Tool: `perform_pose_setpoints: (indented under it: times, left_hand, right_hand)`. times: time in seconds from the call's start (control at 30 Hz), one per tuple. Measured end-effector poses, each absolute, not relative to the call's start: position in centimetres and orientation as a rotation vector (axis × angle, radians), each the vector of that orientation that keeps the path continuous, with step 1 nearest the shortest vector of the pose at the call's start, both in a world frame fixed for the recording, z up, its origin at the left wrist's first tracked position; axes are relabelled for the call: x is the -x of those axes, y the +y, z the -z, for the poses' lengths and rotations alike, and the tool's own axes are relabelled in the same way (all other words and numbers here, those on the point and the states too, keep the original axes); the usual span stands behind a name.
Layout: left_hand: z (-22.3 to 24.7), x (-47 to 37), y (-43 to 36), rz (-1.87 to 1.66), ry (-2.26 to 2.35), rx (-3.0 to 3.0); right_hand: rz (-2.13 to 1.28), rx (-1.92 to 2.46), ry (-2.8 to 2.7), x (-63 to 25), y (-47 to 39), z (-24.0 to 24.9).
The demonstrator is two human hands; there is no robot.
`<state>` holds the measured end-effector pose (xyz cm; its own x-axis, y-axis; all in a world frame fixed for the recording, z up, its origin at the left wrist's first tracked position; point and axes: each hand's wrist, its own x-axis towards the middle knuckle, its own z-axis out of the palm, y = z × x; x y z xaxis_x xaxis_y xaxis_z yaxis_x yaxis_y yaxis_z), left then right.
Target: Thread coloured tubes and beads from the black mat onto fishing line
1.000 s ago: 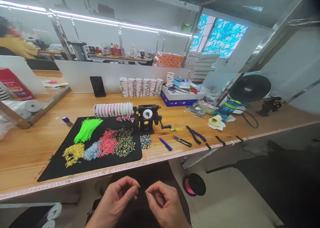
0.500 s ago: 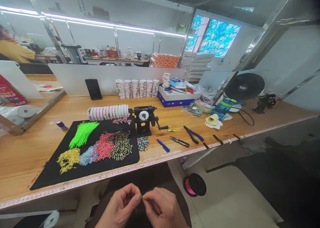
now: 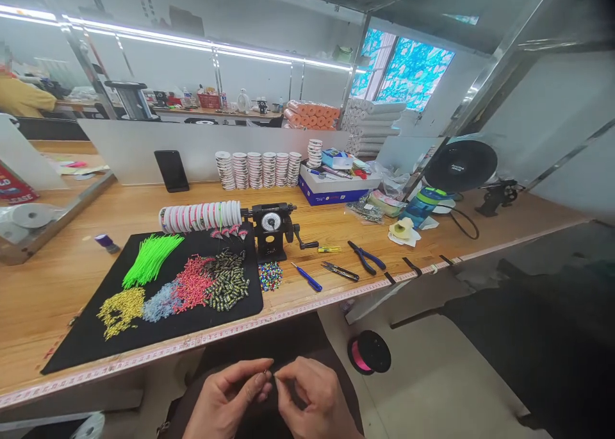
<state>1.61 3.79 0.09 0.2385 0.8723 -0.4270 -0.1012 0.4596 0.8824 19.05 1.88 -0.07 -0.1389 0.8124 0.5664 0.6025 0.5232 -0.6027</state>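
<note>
The left hand and the right hand are held above the dark-clothed lap, short of the table, fingertips facing and close to each other. The left index finger lies above the thumb; the right thumb and index finger converge at their tips. A tiny item appears to sit at the left fingertips, too small to identify; whether either hand is clamped on it cannot be determined. Right of the lap, a black reel with pink line is on the floor.

A measuring tape runs along the table's front edge. Behind it, a black mat bears yellow pieces, pale blue pieces, red pieces, dark metallic pieces and bright green strips. Multicoloured beads are heaped just beside the mat, followed rightward by a blue-handled tool, snips and pliers.

Farther back stands a cranked winder, its shaft carrying a row of white spools. Beyond are a phone, leaning against the partition, and stacked spools. At far left, a co-worker's yellow sleeve is visible.
</note>
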Motion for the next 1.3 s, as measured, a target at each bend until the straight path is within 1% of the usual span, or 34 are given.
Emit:
perform_pose_setpoints:
  times: [0.13, 0.37, 0.67, 0.77, 0.87, 1.0, 1.1, 1.17, 1.2, 1.3]
  left_hand:
    - [-0.5, -2.5, 3.1, -0.913, 1.156, -0.827]
    - [-0.5, -2.7, 3.0, -0.932, 1.182, -0.940]
    - [0.1, -2.3, 2.8, -0.988, 1.287, -1.357]
    - [0.3, -2.3, 2.7, -1.081, 1.238, -1.559]
    - [0.3, -2.3, 2.6, -1.119, 1.190, -1.642]
    - [-0.2, -2.4, 2.7, -1.028, 1.283, -1.465]
    - [-0.6, -2.4, 3.0, -0.967, 1.269, -1.234]
    - [-0.8, -2.3, 3.3, -0.927, 1.205, -1.111]
    - [-0.9, -2.2, 3.5, -0.893, 1.170, -1.068]
    - [-1.0, -1.8, 4.0, -0.797, 1.102, -0.980]
  right_hand:
    - [-0.218, 1.153, -1.791, -18.7, 1.7, 0.8]
    - [-0.251, 1.179, -1.849, -18.6, 1.6, -0.2]
    - [-0.256, 1.258, -1.853, -18.5, 1.5, -0.3]
    - [-0.332, 1.311, -1.850, -18.5, 1.6, -0.5]
    - [-0.507, 1.382, -1.796, -18.6, 1.7, -1.0]
    - [-0.732, 1.467, -1.677, -18.8, 2.0, -1.6]
    - [-0.786, 1.479, -1.650, -18.9, 2.0, -1.8]
    - [-0.725, 1.426, -1.693, -18.9, 2.0, -1.5]
    - [-0.638, 1.370, -1.733, -19.0, 2.0, -1.3]
    - [-0.234, 1.167, -1.872, -19.1, 2.0, -0.8]
